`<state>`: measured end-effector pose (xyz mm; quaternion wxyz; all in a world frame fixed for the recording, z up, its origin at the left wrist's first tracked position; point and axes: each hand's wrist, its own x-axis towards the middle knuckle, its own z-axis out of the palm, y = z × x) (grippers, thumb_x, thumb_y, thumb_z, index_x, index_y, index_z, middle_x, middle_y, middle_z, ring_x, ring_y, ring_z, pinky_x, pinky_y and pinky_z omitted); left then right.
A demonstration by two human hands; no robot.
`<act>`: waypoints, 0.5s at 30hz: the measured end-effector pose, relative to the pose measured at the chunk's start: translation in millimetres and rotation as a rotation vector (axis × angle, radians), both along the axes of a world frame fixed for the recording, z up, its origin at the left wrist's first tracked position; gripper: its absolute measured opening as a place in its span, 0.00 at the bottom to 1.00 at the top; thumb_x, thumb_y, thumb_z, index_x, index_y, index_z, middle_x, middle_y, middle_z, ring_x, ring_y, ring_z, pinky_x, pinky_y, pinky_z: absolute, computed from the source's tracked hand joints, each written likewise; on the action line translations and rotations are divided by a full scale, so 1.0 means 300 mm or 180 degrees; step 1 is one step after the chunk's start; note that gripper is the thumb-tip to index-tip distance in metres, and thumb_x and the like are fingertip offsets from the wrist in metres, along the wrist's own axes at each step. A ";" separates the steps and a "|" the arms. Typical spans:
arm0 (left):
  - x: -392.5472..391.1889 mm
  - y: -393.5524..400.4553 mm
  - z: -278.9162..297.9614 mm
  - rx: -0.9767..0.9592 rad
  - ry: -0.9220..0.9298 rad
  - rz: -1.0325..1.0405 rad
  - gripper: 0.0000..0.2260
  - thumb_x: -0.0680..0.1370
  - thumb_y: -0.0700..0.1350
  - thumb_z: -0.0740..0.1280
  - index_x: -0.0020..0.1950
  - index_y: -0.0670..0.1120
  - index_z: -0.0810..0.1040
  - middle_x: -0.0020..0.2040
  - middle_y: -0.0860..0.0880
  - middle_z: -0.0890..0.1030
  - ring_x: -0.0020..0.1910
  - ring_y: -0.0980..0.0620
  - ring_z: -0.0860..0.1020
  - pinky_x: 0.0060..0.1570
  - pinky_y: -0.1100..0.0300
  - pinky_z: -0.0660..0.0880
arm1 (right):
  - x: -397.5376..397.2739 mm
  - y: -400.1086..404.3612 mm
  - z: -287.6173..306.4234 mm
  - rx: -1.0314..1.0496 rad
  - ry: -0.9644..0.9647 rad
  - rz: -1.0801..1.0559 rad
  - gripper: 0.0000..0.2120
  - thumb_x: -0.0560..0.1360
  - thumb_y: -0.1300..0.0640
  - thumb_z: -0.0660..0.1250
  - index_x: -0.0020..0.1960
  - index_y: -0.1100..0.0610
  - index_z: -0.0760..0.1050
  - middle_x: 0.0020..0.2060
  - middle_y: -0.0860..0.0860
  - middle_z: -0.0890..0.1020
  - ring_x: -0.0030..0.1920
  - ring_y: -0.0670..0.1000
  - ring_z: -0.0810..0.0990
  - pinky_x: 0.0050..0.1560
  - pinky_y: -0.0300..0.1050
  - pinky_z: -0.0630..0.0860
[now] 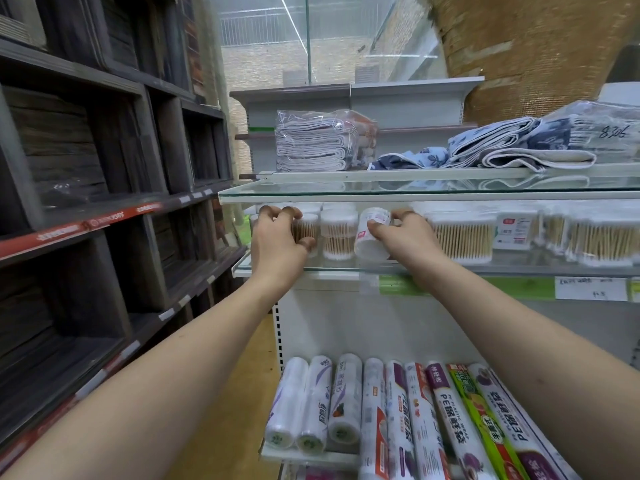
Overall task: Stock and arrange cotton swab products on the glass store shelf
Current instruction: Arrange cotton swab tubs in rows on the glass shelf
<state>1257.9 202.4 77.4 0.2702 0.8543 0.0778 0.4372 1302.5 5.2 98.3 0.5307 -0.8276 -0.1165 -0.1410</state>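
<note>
Both hands are up at the middle glass shelf [332, 270], working its left end. The left hand [277, 237] curls its fingers and thumb round a clear round tub of wooden-stick cotton swabs [306, 230] that stands upright near the shelf's left edge. The right hand [401, 233] grips a white-labelled round plastic tub of cotton swabs [372, 233], tilted with its top leaning toward one o'clock and its base low over the glass; whether the base touches the shelf I cannot tell. Between the two held tubs stands a third clear round tub of wooden-stick swabs [338, 233], upright and just beside each of them. At three o'clock from the right hand, large clear rectangular boxes of wooden swabs [462, 237] already fill the shelf, with a small white labelled pack [512, 230] among them and more boxes running on to the frame's right edge. Judging by this, the stocking looks well advanced: the right stretch reads as finished, and the left end holds a short row of round tubs. What seems left is to set the tilted tub upright in line, close up the row, and turn labels to the front. At twelve o'clock, the shelf above carries folded cloths in clear plastic bags [315, 143]; at six o'clock, rolls of plastic wrap [398, 420] lie on a lower white shelf [311, 457].
</note>
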 end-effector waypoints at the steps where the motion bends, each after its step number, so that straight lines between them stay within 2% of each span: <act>1: 0.004 0.000 0.000 0.0015 0.0002 0.0013 0.20 0.75 0.45 0.75 0.66 0.49 0.78 0.62 0.49 0.69 0.61 0.49 0.70 0.55 0.63 0.63 | 0.006 -0.001 0.001 0.0144 0.0070 0.0078 0.15 0.72 0.44 0.69 0.54 0.51 0.75 0.50 0.52 0.81 0.52 0.58 0.82 0.56 0.60 0.80; 2: 0.009 -0.002 0.000 0.0028 -0.0015 0.0018 0.20 0.75 0.46 0.75 0.66 0.49 0.78 0.63 0.48 0.70 0.64 0.47 0.70 0.57 0.63 0.63 | 0.009 -0.001 0.005 0.0351 0.0168 0.0170 0.14 0.71 0.45 0.68 0.52 0.52 0.75 0.50 0.53 0.82 0.50 0.58 0.83 0.55 0.60 0.81; 4: 0.013 -0.009 -0.003 0.0093 -0.0125 0.0026 0.21 0.75 0.47 0.75 0.67 0.50 0.78 0.64 0.46 0.71 0.66 0.45 0.69 0.60 0.59 0.64 | 0.015 -0.001 0.015 0.0797 0.0389 0.0300 0.14 0.74 0.49 0.68 0.57 0.54 0.75 0.54 0.55 0.82 0.50 0.58 0.83 0.52 0.61 0.82; 5: 0.014 -0.015 -0.007 0.0184 -0.0213 -0.0001 0.21 0.74 0.48 0.75 0.67 0.50 0.78 0.63 0.46 0.72 0.65 0.45 0.69 0.59 0.58 0.65 | 0.018 -0.003 0.019 0.0968 0.0482 0.0307 0.16 0.76 0.50 0.68 0.60 0.57 0.74 0.56 0.56 0.80 0.51 0.59 0.82 0.51 0.61 0.83; 8: 0.017 -0.051 -0.024 0.0574 -0.0458 -0.0309 0.20 0.72 0.45 0.76 0.63 0.48 0.81 0.57 0.46 0.75 0.59 0.45 0.71 0.53 0.57 0.67 | 0.022 -0.007 0.024 0.1206 0.0571 0.0335 0.12 0.78 0.52 0.68 0.56 0.59 0.71 0.53 0.58 0.79 0.50 0.58 0.81 0.39 0.53 0.83; 11: 0.031 -0.094 -0.034 0.0919 -0.0609 -0.0660 0.21 0.67 0.42 0.79 0.60 0.45 0.83 0.54 0.46 0.80 0.54 0.43 0.75 0.53 0.55 0.72 | 0.023 -0.004 0.018 0.1259 0.0513 0.0375 0.13 0.79 0.52 0.67 0.57 0.59 0.71 0.49 0.56 0.79 0.47 0.55 0.80 0.31 0.46 0.80; 15: 0.045 -0.147 -0.021 0.1281 -0.0740 -0.0895 0.21 0.66 0.42 0.81 0.58 0.45 0.85 0.50 0.49 0.85 0.51 0.41 0.77 0.50 0.53 0.74 | 0.020 -0.024 0.017 0.1376 0.0588 0.0527 0.18 0.79 0.48 0.67 0.60 0.62 0.74 0.52 0.57 0.81 0.50 0.56 0.83 0.36 0.46 0.82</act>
